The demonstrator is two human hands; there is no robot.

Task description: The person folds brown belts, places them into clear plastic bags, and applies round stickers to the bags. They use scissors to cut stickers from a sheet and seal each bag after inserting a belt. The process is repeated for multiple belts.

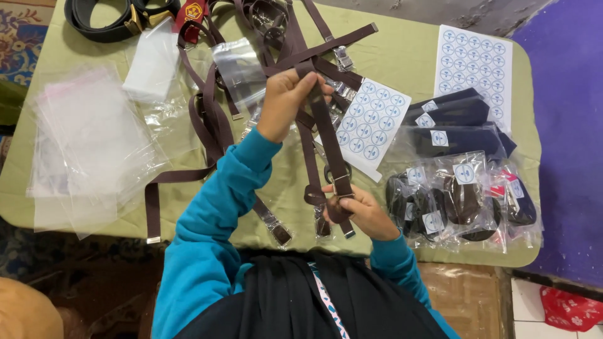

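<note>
The left hand [286,100] is raised over the green table [402,50] and clamped on the upper part of a brown suspender strap [323,125], while the right hand [361,210], lower and near the table edge, pinches the same strap at its metal adjuster buckle [342,185]. The strap is stretched between both hands, w/ more brown straps [207,119] behind, a round-sticker sheet [370,122] just beside it, empty clear bags [88,144] at left & packed bags [465,194] at right.

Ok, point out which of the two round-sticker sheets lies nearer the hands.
The smaller sheet, lying tilted just right of the brown strap held between left hand and right hand. The larger sheet lies toward the table's far right corner.
</note>
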